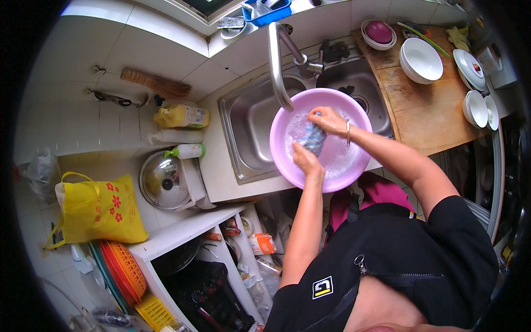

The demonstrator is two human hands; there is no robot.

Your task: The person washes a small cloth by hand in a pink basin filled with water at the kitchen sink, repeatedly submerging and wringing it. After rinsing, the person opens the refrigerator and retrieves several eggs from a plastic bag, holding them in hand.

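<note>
A pink plastic basin (280, 155) with sudsy water rests over the front and divider of a steel double sink (249, 124). Above the water, a wet blue, white and grey cloth (314, 139) is held between both hands. My left hand (308, 159) grips its lower end near the basin's middle. My right hand (330, 121), with a bracelet on the wrist, pinches its upper end. The steel faucet (276, 66) arches over the basin's upper left rim; whether water runs from it cannot be told.
On the right, a wooden board (415, 108) bears white bowls (421, 61) and a lidded dish (468, 68). Left of the sink stand a yellow detergent jug (182, 116), a green-capped bottle (188, 151) and a glass pot lid (164, 180). A yellow bag (99, 211) lies farther left.
</note>
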